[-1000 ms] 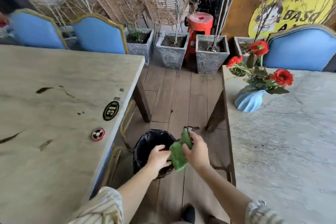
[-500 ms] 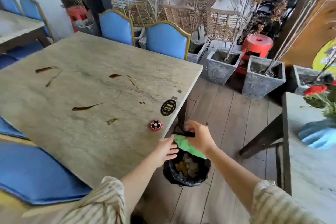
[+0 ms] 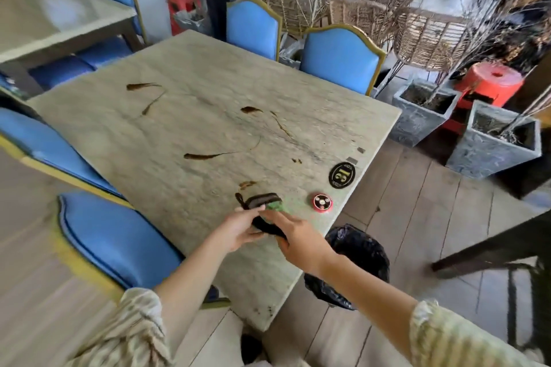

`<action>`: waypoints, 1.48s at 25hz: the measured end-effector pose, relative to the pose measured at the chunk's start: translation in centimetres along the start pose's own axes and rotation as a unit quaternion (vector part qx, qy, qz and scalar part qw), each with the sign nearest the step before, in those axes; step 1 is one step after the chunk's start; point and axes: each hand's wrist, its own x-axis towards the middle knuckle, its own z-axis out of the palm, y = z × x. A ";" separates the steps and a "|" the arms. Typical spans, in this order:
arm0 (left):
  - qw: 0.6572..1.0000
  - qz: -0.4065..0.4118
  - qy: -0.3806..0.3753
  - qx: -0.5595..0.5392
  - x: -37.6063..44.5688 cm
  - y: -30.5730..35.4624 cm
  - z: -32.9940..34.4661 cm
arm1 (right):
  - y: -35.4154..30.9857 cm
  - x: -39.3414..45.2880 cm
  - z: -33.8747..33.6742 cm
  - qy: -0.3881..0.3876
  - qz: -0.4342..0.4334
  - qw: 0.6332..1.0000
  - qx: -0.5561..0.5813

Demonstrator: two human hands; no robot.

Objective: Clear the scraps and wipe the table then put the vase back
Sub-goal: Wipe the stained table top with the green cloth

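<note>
My hands meet over the near right part of the pale stone table [image 3: 190,134]. My right hand [image 3: 298,237] pinches a green cloth [image 3: 275,206] at its fingertips. My left hand [image 3: 238,226] grips a dark, blurred object [image 3: 262,202] that sits against the cloth; I cannot tell what it is. Brown streaks and smears [image 3: 208,155] lie across the tabletop, with a small one [image 3: 247,184] just beyond my hands. The vase is out of view.
A bin with a black liner [image 3: 357,250] stands on the wooden floor by the table's right edge. A black oval number plate [image 3: 342,175] and a red round call button [image 3: 322,202] sit near that edge. Blue chairs [image 3: 119,241] surround the table; stone planters [image 3: 492,143] stand at right.
My view swung left from the bin and the vase table to the stained table. Both hands rose from over the bin to above the tabletop, bringing the green cloth with them.
</note>
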 end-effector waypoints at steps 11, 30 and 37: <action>0.981 0.081 0.177 -0.022 0.6 -3.5 -5.0 | 2.2 0.6 7.6 0.026 0.243 0.957 0.157; 0.721 0.177 0.406 0.532 5.7 -9.6 7.8 | 16.9 3.8 -2.4 0.045 0.076 0.994 -0.057; 0.712 0.203 0.417 0.528 2.2 -14.1 7.4 | 18.9 5.3 -0.4 -0.068 -0.018 0.992 -0.104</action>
